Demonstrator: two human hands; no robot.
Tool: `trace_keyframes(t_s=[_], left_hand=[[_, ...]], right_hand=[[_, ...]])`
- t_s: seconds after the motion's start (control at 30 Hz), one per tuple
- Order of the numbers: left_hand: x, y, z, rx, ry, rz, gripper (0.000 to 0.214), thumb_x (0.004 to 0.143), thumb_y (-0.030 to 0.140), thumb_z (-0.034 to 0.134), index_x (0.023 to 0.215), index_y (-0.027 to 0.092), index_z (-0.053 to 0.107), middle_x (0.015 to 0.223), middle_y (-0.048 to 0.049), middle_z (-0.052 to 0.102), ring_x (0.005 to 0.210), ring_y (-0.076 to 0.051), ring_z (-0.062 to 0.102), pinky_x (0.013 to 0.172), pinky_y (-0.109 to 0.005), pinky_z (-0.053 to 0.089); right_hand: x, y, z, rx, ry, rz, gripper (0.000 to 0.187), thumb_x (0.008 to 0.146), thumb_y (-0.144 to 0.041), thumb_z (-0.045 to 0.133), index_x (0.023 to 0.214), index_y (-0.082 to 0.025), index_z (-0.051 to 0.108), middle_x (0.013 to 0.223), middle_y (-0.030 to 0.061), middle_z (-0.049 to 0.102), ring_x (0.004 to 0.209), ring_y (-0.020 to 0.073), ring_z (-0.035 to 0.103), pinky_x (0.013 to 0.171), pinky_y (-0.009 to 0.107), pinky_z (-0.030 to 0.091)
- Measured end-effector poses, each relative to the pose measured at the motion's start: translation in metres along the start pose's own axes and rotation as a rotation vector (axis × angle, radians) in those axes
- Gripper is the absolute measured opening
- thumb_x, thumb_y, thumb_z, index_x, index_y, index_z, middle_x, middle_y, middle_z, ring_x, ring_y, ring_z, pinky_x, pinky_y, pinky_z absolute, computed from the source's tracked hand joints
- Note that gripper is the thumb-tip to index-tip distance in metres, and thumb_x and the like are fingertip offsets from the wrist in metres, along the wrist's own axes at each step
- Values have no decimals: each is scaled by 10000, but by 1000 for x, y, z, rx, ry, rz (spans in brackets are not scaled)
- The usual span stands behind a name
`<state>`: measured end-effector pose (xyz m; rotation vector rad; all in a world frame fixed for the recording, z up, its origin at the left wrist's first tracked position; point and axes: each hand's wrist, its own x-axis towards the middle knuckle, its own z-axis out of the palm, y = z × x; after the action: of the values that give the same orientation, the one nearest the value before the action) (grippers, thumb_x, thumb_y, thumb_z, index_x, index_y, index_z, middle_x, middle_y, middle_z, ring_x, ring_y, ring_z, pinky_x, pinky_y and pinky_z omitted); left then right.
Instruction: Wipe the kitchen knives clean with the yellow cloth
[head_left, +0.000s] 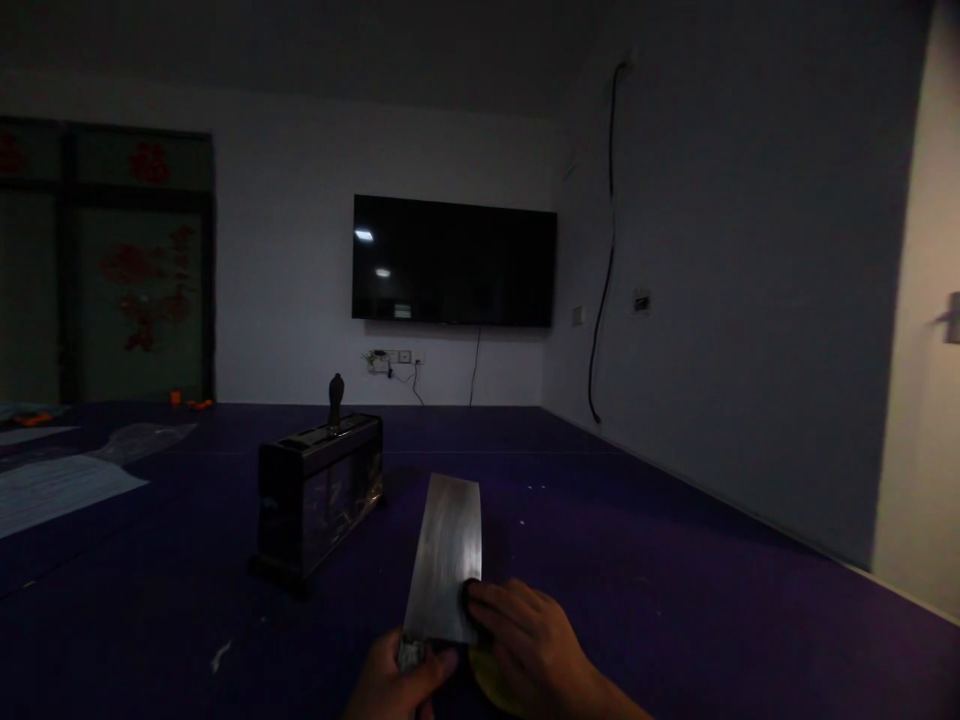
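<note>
A broad steel cleaver blade [446, 555] points away from me, low in the middle of the view. My left hand [394, 682] is closed around the cleaver's handle at the bottom edge. My right hand [529, 640] rests its fingertips on the near end of the blade, fingers bent, with a yellow cloth [491, 680] partly showing beneath it. A dark knife block [319, 495] stands just beyond and left of the blade, one knife handle [335, 398] sticking up from its top.
The dim room has a purple floor [637, 560]. A black wall-mounted screen [454, 260] hangs on the far wall, a cable [604, 250] runs down the right wall. Pale sheets and plastic [67, 480] lie at left near glass doors [105, 270].
</note>
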<state>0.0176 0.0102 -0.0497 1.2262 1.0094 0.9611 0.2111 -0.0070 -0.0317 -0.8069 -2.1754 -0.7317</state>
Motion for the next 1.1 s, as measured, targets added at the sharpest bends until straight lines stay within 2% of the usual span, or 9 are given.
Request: trace_keyframes(t_s=[0.23,0.37,0.5,0.63,0.77,0.9,1.1], left_hand=[[-4,4,2,63,29,16,511,549,624,660,747,165,553,442,36,466,367,-102,429,397,-209,329],[-3,2,2,74,60,57,578,509,692,630,716,157,558,414,28,450,372,-109,434,419,-217,325],[1,0,3,53,96,44,563,516,708,612,664,168,552,412,31,445,384,-109,436,420,-214,332],[2,1,5,18,72,23,564,534,731,575,590,172,526,376,41,410,367,-94,404,388,-196,298],[1,0,6,-30,79,-7,575,523,727,586,651,169,536,388,44,438,354,-85,406,386,-187,303],[5,-7,5,-39,51,6,591,501,728,599,692,173,536,387,54,430,326,-90,387,349,-194,273],[11,-15,4,-48,38,43,613,490,745,587,706,175,520,383,63,414,328,-85,373,354,-196,284]], right_hand=[[3,-3,-4,5,4,10,415,742,-44,343,1057,-148,593,1027,93,660,732,185,624,597,295,538],[3,-4,-5,20,-30,11,414,744,-43,343,1065,-144,584,1040,99,655,745,187,625,597,295,536],[3,-5,-5,15,-80,-31,374,782,-71,362,1086,-135,569,1056,102,649,748,192,629,593,305,530],[9,-9,-13,47,-107,-63,348,807,-99,384,1103,-156,559,1026,95,662,773,187,636,626,296,521],[15,-13,-20,108,-122,-66,376,779,-90,385,1101,-179,557,1010,84,670,796,182,640,697,294,513],[12,-12,-17,125,-131,-40,364,781,-105,377,1084,-183,562,998,85,672,773,184,641,645,293,510],[11,-11,-17,114,-167,-33,340,797,-109,371,1070,-169,566,1035,87,660,800,188,639,652,300,513]])
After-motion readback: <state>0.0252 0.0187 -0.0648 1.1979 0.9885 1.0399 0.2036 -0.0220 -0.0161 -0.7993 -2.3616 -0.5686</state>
